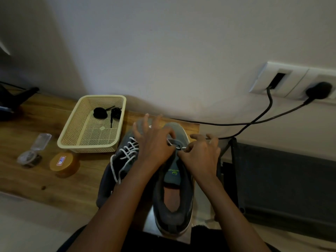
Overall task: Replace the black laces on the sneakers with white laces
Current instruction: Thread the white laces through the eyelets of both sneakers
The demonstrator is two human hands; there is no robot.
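1. We see the left hand (154, 142) and the right hand (201, 157) close together over the front part of a grey sneaker (174, 173). This sneaker stands on the near edge of the bench (27, 179), with its toe pointing away from the person.
2. The left hand pinches a white lace (171, 142) between the thumb and the curled first finger, at the lowest eyelets near the toe. Its other fingers are spread out over the toe.
3. The right hand pinches the same white lace just beside the left hand, on the right side of the tongue. Its outer fingers are loosely bent and point away from the person.
4. Only a short piece of the white lace shows between the two hands. The upper eyelets of the grey sneaker, nearer to the wrists, carry no lace.
5. A second sneaker (123, 160) lies just left of the left hand, partly under the left forearm. It is threaded with white lacing (130, 150).
6. Beyond and to the left of the left hand stands a cream basket (72, 135). The black laces (100, 112) lie inside it, at its far end.
7. Further left of the left hand, near the basket, we see a round orange box (63, 163), a small clear container (30, 158) and a clear packet (41, 141).
8. Beyond the right hand, black cables (236, 123) run up the wall to a white socket (291, 79).
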